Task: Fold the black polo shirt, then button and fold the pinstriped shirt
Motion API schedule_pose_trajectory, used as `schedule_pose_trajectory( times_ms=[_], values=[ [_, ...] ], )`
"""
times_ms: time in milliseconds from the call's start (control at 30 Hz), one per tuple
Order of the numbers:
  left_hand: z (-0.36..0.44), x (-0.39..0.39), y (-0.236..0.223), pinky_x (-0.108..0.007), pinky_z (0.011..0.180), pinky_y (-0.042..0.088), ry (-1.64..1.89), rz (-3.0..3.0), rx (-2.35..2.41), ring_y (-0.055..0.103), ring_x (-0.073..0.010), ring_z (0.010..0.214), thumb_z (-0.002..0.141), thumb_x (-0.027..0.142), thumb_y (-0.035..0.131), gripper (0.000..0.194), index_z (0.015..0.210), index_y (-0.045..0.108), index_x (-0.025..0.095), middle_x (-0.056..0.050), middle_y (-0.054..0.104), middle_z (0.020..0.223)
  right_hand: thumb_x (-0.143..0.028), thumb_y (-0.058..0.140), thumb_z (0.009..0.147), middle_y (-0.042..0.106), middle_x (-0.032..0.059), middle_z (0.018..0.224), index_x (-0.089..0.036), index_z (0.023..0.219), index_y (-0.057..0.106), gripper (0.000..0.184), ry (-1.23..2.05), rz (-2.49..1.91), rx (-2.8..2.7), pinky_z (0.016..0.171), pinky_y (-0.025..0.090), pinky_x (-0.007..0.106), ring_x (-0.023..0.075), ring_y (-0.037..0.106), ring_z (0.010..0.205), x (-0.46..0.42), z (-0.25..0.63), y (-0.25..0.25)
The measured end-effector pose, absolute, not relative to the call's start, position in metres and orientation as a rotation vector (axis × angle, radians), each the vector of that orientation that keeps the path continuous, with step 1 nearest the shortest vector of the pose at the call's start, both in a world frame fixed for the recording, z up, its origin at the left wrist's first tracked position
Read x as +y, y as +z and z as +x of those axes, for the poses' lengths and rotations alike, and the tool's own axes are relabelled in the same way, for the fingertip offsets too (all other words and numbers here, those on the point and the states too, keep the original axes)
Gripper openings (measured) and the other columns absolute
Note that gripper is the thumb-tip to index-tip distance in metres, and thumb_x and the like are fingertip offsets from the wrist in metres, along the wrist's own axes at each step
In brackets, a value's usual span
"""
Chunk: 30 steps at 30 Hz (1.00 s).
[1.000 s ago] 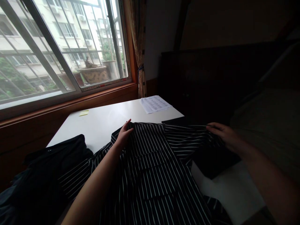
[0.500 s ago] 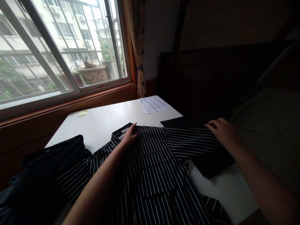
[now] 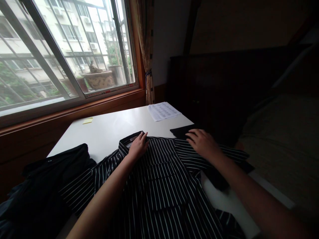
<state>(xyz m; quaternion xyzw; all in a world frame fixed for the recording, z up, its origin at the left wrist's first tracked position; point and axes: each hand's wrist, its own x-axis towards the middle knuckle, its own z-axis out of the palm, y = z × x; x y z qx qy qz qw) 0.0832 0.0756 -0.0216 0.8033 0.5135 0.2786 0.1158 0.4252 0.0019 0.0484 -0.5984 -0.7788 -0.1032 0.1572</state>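
A black shirt with white stripes (image 3: 164,179) lies spread over the white table, its collar towards the window. On the right side of the collar (image 3: 124,143) rests my left hand (image 3: 139,146), fingers stretched out and apart. My right hand (image 3: 203,143) is open over the upper part of the shirt's right-side sleeve (image 3: 183,151); whether it touches the cloth I cannot tell. That sleeve reaches out to the right, over a plain black cloth (image 3: 180,131). The other sleeve (image 3: 77,191) stretches left beside my left forearm.
Dark folded clothes (image 3: 57,179) are heaped at the table's left edge. Printed sheets (image 3: 164,111) and a yellow sticky note (image 3: 87,120) lie on the far part of the white table (image 3: 112,124). A barred window (image 3: 74,49) and a tied curtain (image 3: 149,79) stand beyond.
My right hand has let go of the sleeve near its outer end and moved left towards the shoulder, its fingers now spread. My left hand stays by the collar, its fingers slightly shifted.
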Motion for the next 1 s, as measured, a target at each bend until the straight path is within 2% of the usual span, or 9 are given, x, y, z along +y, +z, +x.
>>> schedule_pose_trajectory(
  times_ms=[100, 200, 367, 567, 800, 1000],
  values=[
    [0.082, 0.074, -0.020, -0.048, 0.116, 0.030, 0.794, 2.373, 1.541, 0.042, -0.0312, 0.140, 0.096, 0.036, 0.054, 0.052, 0.145, 0.044, 0.024, -0.013, 0.040, 0.155, -0.043, 0.044, 0.101, 0.047, 0.0098, 0.150, -0.022, 0.142, 0.052, 0.047, -0.046, -1.469, -2.428, 0.116, 0.030, 0.046, 0.0290, 0.038, 0.139, 0.004, 0.381, 0.030],
    [0.077, 0.071, -0.014, -0.047, 0.118, 0.028, 0.831, 2.386, 1.579, 0.039, -0.0293, 0.141, 0.100, 0.037, 0.046, 0.047, 0.145, 0.045, 0.024, -0.012, 0.041, 0.154, -0.054, 0.040, 0.100, 0.034, 0.0070, 0.160, -0.026, 0.152, 0.038, 0.059, 0.146, -1.382, -2.535, 0.121, 0.023, 0.049, 0.0279, 0.027, 0.148, 0.005, 0.352, 0.004],
    [0.052, 0.048, -0.002, -0.047, 0.122, 0.022, 0.881, 2.449, 1.571, 0.034, -0.0264, 0.145, 0.102, 0.035, 0.041, 0.043, 0.143, 0.048, 0.023, -0.010, 0.045, 0.151, -0.060, 0.035, 0.100, 0.026, 0.0074, 0.163, -0.026, 0.154, 0.034, 0.064, 0.228, -1.436, -2.547, 0.122, 0.015, 0.052, 0.0269, 0.018, 0.151, 0.009, 0.353, -0.026],
    [0.005, -0.019, -0.006, -0.049, 0.123, 0.020, 0.567, 2.683, 1.422, 0.032, -0.0250, 0.147, 0.102, 0.038, 0.042, 0.042, 0.142, 0.051, 0.027, -0.005, 0.050, 0.149, -0.060, 0.032, 0.100, 0.024, 0.0061, 0.163, -0.028, 0.155, 0.032, 0.063, 0.218, -1.483, -2.518, 0.123, 0.014, 0.051, 0.0249, 0.016, 0.151, 0.013, 0.377, -0.031],
    [-0.032, -0.068, -0.029, -0.056, 0.122, 0.019, 0.336, 2.624, 1.577, 0.026, -0.0286, 0.149, 0.100, 0.046, 0.044, 0.059, 0.155, 0.026, 0.037, -0.001, 0.028, 0.161, -0.058, 0.033, 0.101, 0.026, 0.0066, 0.162, -0.027, 0.154, 0.035, 0.061, 0.179, -1.477, -2.515, 0.122, 0.016, 0.052, 0.0254, 0.018, 0.151, 0.012, 0.377, -0.033],
    [-0.025, -0.065, -0.036, -0.054, 0.121, 0.022, 0.252, 2.701, 1.741, 0.023, -0.0275, 0.150, 0.102, 0.049, 0.038, 0.057, 0.155, 0.026, 0.034, -0.001, 0.025, 0.163, -0.061, 0.028, 0.101, 0.024, 0.0062, 0.163, -0.025, 0.154, 0.034, 0.065, 0.106, -1.498, -2.545, 0.123, 0.016, 0.050, 0.0245, 0.018, 0.151, 0.015, 0.379, -0.039]
  ],
)
